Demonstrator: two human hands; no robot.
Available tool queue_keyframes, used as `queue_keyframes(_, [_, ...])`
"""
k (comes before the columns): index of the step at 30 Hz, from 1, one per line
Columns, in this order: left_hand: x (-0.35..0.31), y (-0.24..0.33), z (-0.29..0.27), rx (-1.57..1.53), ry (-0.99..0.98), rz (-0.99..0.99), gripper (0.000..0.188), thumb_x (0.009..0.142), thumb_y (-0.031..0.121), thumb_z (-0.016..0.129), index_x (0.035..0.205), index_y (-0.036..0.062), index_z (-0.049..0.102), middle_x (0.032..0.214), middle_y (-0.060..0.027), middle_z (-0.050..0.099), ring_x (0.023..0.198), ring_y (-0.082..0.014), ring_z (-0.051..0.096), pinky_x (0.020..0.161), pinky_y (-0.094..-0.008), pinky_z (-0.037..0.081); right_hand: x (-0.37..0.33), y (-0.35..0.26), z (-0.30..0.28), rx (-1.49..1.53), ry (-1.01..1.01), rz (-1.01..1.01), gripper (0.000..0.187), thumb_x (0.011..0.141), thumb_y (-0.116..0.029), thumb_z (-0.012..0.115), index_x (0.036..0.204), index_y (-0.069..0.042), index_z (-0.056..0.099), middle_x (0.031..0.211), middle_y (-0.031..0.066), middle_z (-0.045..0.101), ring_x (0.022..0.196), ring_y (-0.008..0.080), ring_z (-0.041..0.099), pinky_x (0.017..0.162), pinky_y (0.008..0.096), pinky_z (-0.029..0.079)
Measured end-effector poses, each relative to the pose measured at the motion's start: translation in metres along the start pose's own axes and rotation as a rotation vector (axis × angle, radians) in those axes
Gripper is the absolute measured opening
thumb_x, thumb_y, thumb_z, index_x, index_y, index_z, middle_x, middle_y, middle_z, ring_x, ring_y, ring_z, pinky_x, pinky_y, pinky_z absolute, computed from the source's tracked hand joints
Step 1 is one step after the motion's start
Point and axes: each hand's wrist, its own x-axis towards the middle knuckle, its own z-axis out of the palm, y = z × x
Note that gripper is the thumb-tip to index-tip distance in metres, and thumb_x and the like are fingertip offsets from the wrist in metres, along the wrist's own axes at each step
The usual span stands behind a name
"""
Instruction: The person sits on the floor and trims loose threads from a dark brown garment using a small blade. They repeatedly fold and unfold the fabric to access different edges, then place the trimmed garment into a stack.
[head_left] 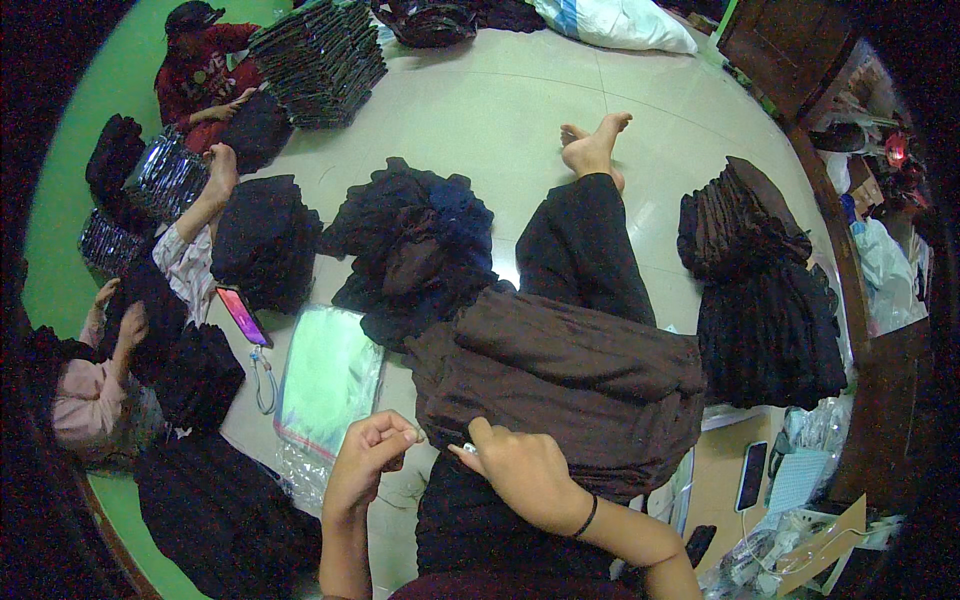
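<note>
A stack of folded dark-brown cloth [590,370] lies across my lap. My left hand [368,450] is raised just left of the cloth, thumb and fingertips pinched together; whatever is between them is too small to make out. Over the near edge of the cloth, my right hand [525,475] is closed, a dark band round its wrist. A small whitish, shiny thing shows at its fingertips, and its kind is not clear. The two hands are apart, their fingertips facing each other.
A heap of dark garments [410,235] sits beyond the cloth, with folded black stacks [770,330] to the right. Clear plastic bags [330,370] and a lit phone [242,316] lie left. Another phone [750,475] rests right. Two people [205,85] sit at the left.
</note>
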Motion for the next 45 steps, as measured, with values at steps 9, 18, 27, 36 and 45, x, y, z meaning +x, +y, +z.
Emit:
queue_keyframes(9, [-0.002, 0.003, -0.002, 0.063, 0.055, 0.003, 0.015, 0.074, 0.018, 0.061, 0.070, 0.0057, 0.054, 0.052, 0.0074, 0.040, 0.043, -0.0015, 0.029, 0.040, -0.0188, 0.022, -0.002, 0.001, -0.007, -0.003, -0.036, 0.009, 0.032, 0.078, -0.035, 0.056, 0.070, -0.006, 0.045, 0.054, 0.0084, 0.055, 0.047, 0.0229, 0.057, 0.039, 0.0320, 0.044])
queue_keyframes(18, [-0.001, 0.004, 0.001, 0.051, 0.015, 0.020, 0.013, 0.074, 0.016, 0.061, 0.070, 0.0057, 0.054, 0.053, 0.0060, 0.043, 0.044, -0.0019, 0.033, 0.041, -0.0184, 0.024, 0.001, 0.001, -0.008, 0.028, 0.075, 0.046, 0.032, 0.078, -0.035, 0.056, 0.069, -0.006, 0.046, 0.052, 0.0089, 0.054, 0.044, 0.0233, 0.056, 0.038, 0.0322, 0.043])
queue_keyframes(27, [-0.008, -0.012, -0.024, 0.069, 0.051, 0.015, 0.011, 0.076, 0.013, 0.058, 0.072, 0.0029, 0.056, 0.054, 0.0068, 0.041, 0.045, -0.0020, 0.030, 0.042, -0.0178, 0.022, -0.002, 0.009, -0.019, 0.163, -0.281, -0.047, 0.036, 0.079, -0.040, 0.053, 0.074, -0.004, 0.051, 0.056, 0.0144, 0.056, 0.053, 0.0304, 0.058, 0.046, 0.0382, 0.046])
queue_keyframes(36, [-0.027, -0.093, -0.051, 1.536, -0.002, 0.048, 0.024, 0.070, 0.025, 0.061, 0.090, 0.0122, 0.065, 0.088, -0.0069, 0.060, 0.103, -0.0287, 0.043, 0.085, -0.0448, 0.030, -0.046, 0.050, -0.054, 0.266, -0.287, 0.157, 0.044, 0.072, -0.050, 0.058, 0.072, -0.005, 0.056, 0.058, 0.0133, 0.056, 0.056, 0.0317, 0.058, 0.050, 0.0374, 0.045])
queue_keyframes(45, [-0.005, -0.039, 0.054, 0.619, 0.444, 0.681, 0.029, 0.063, 0.006, 0.072, 0.081, 0.0007, 0.050, 0.082, -0.0089, 0.050, 0.081, -0.0236, 0.049, 0.068, -0.0287, 0.041, -0.050, 0.055, -0.054, 0.545, -0.008, 0.410, 0.036, 0.070, -0.031, 0.068, 0.068, 0.001, 0.051, 0.053, 0.0125, 0.049, 0.046, 0.0226, 0.051, 0.046, 0.0303, 0.038])
